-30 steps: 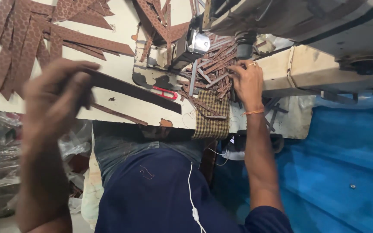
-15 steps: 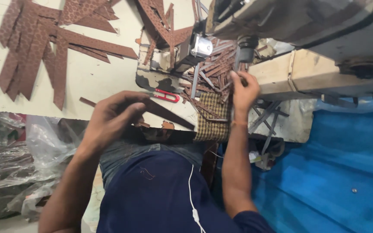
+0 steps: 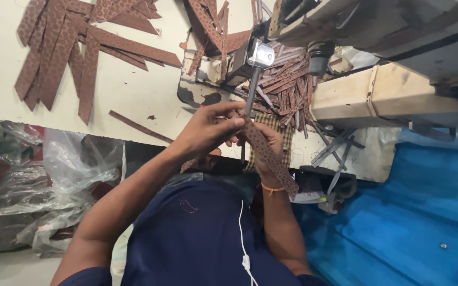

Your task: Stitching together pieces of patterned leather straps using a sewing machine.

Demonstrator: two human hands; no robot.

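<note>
Pinching a patterned brown strip (image 3: 269, 154) between my left hand (image 3: 208, 128) and right hand (image 3: 263, 151), just below the sewing machine (image 3: 345, 32), keeping it taut.

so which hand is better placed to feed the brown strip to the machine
Left, probably: the left hand pinches the brown strip at its top end, just below the machine's metal bar. The right hand lies lower, behind the strip's middle.
</note>
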